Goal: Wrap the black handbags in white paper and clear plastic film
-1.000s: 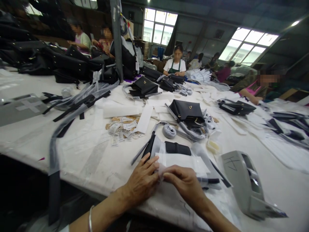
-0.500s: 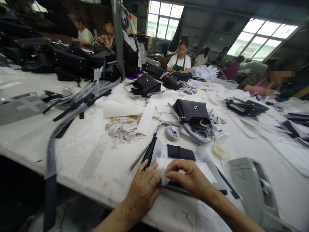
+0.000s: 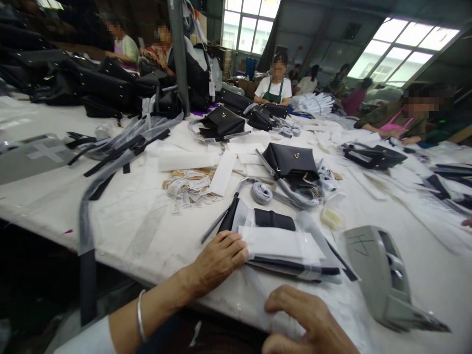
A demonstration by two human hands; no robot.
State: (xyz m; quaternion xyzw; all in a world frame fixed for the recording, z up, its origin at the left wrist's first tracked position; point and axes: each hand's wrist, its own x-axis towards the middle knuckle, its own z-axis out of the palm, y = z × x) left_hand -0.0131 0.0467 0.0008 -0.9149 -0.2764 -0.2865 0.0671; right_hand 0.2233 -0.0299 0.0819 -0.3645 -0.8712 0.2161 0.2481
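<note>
In front of me lies a black handbag, partly covered by translucent film, with a white paper sheet (image 3: 278, 243) taped along its near side. A black handle wrap (image 3: 275, 220) shows above the sheet. My left hand (image 3: 220, 258) has its bent fingers over the bag's left end, gripping it; the thumb is hidden. Below the bag, at the table's front edge, my right hand (image 3: 308, 317) is slightly blurred, with thumb and index finger apart and nothing clear between them. To the right sits a grey tape dispenser (image 3: 372, 275).
A pile of paper tags (image 3: 190, 187) and a coiled wrapped strap (image 3: 261, 192) lie beyond the bag. Another black handbag (image 3: 289, 160) stands behind. Film-covered strips (image 3: 88, 226) hang over the left table edge. Several people work around the table, one in a green apron (image 3: 273, 93).
My right hand has let go of the white piece it pinched at the bag's left end and moved down toward me. My left hand stays at that end. The view has shifted slightly.
</note>
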